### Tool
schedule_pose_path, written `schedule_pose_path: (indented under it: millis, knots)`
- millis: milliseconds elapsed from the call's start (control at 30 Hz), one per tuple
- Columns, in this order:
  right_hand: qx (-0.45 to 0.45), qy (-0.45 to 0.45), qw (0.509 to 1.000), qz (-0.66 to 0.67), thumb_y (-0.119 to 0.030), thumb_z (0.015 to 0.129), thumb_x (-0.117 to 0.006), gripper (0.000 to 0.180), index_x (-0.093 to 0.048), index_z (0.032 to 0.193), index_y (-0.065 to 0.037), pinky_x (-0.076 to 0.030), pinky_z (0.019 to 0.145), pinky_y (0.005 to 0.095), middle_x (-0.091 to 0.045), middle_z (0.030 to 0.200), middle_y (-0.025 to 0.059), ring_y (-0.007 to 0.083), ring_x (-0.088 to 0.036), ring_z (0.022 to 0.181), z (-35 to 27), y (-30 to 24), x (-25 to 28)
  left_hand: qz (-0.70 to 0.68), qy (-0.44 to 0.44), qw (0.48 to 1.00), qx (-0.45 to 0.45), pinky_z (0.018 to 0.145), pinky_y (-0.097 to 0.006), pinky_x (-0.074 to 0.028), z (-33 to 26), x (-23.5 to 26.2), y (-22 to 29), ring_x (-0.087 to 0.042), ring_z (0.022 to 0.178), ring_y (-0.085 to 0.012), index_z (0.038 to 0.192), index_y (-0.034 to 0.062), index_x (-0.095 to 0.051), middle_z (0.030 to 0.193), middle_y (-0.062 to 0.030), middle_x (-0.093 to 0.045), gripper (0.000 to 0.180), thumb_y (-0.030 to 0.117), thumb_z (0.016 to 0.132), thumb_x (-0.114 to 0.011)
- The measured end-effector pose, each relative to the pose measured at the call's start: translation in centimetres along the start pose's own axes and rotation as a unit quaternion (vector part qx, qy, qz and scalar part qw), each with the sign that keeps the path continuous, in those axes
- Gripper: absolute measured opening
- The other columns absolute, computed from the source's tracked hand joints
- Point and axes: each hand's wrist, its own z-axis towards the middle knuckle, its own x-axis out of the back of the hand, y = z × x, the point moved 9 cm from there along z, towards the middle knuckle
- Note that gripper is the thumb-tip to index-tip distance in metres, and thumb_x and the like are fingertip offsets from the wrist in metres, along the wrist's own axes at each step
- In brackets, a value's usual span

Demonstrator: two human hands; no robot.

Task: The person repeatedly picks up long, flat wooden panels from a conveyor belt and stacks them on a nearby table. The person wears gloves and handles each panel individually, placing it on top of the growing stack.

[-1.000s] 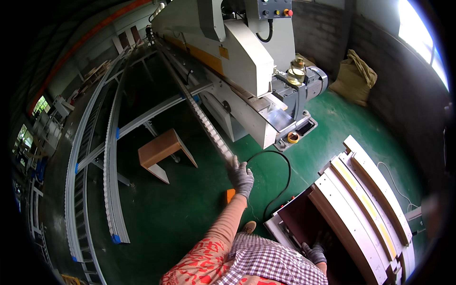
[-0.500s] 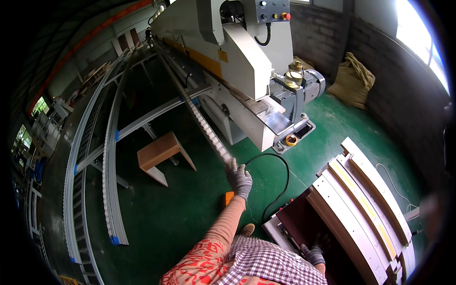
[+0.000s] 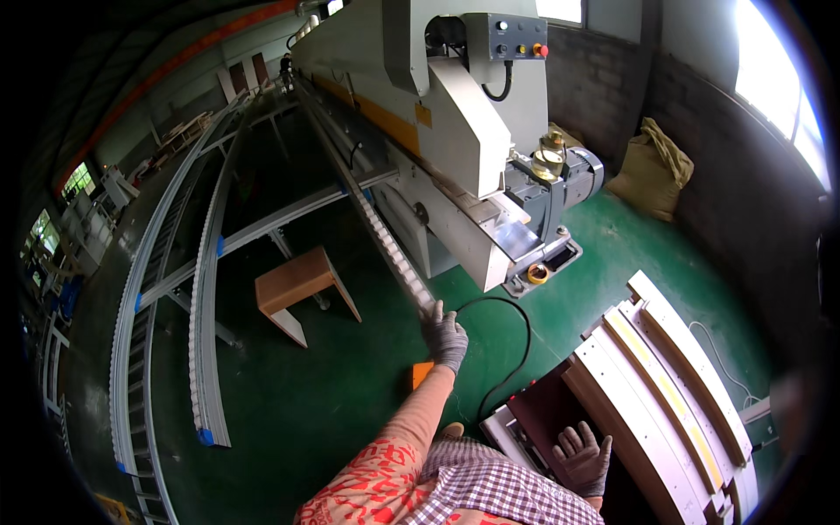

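My left hand point(image 3: 446, 339), in a grey glove, is closed around the near end of a long roller rail point(image 3: 395, 252). White rollers line this rail, which runs away beside the big machine. My right hand point(image 3: 584, 459), also gloved, is raised with its fingers spread and nothing in it. Below it lies a dark red-brown board point(image 3: 553, 407). Just to its right is a stack of long pale boards point(image 3: 647, 394) with small holes along them.
A large grey edge-processing machine point(image 3: 455, 131) with a motor point(image 3: 582, 171) stands ahead. Roller rails point(image 3: 206, 350) on a metal frame extend at left, near a small brown wooden stool point(image 3: 302, 282). A black cable point(image 3: 529, 328) curves over the green floor. A woven sack point(image 3: 652, 171) leans by the wall.
My right hand has lifted from the dark space beside the boards and spread its fingers. My left hand stays at the rail's end. The view has shifted slightly.
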Motion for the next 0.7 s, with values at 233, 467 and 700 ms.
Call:
schedule_pose_path:
  millis: [233,467,700]
  knots:
    - [-0.105,0.092,0.945,0.297,-0.079,0.075,-0.056,0.081,-0.06,0.123,-0.015,-0.053,0.063,0.0328,-0.063,0.111,0.02,0.0231,-0.061,0.077,1.2,4.1,8.4,-0.017,-0.006,1.0,0.004,0.114,-0.052,-0.031,-0.1,-0.5,1.3,-0.036,0.134,-0.047,0.094,0.0075,-0.072,0.14,-0.0104,-0.052,0.021,0.014,0.076,-0.066]
    - [-0.138,0.01,0.96,0.242,-0.086,0.07,-0.055,0.082,-0.073,0.099,-0.012,-0.05,0.062,0.0301,-0.065,0.107,0.0195,0.0185,-0.061,0.073,1.4,3.1,6.2,-0.019,0.014,1.0,0.007,0.113,-0.053,-0.032,-0.1,0.4,0.3,-0.038,0.132,-0.0485,0.093,0.0069,-0.071,0.137,-0.0128,-0.054,0.02,0.014,0.075,-0.065]
    - [-0.159,0.014,0.952,0.261,-0.083,0.072,-0.056,0.081,-0.072,0.095,-0.006,-0.05,0.06,0.0297,-0.065,0.101,0.0172,0.0188,-0.06,0.074,1.7,4.1,8.5,-0.023,0.017,1.0,0.005,0.113,-0.053,-0.032,-0.1,-0.1,0.5,-0.038,0.132,-0.0488,0.092,0.0067,-0.071,0.136,-0.0128,-0.054,0.019,0.013,0.075,-0.064]
